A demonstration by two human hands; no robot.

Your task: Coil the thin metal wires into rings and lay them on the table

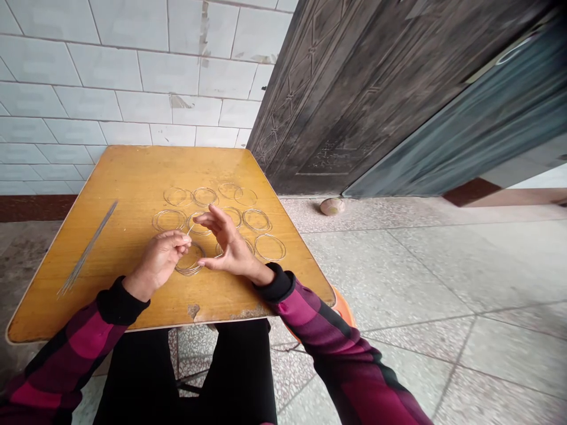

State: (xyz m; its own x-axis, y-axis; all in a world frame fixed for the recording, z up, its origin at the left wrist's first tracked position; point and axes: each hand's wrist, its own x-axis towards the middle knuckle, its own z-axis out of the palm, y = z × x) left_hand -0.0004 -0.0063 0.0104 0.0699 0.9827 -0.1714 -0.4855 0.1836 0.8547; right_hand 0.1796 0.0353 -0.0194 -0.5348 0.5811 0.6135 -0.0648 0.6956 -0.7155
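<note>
My left hand [159, 260] is closed in a pinch on a coil of thin wire [190, 262] that rests on the yellow wooden table [133, 177]. My right hand [228, 242] hovers just right of it, fingers spread and stretched out, thumb near the coil's right side. Several finished wire rings [270, 248] lie flat in rows on the table beyond and right of my hands. A bundle of straight thin wires [88, 248] lies diagonally on the table's left side.
The table's near edge has a chipped spot [194, 310]. A white tiled wall [133, 77] stands behind the table, a dark carved door [376, 88] to the right. A round stone-like object [332, 206] lies on the terrazzo floor.
</note>
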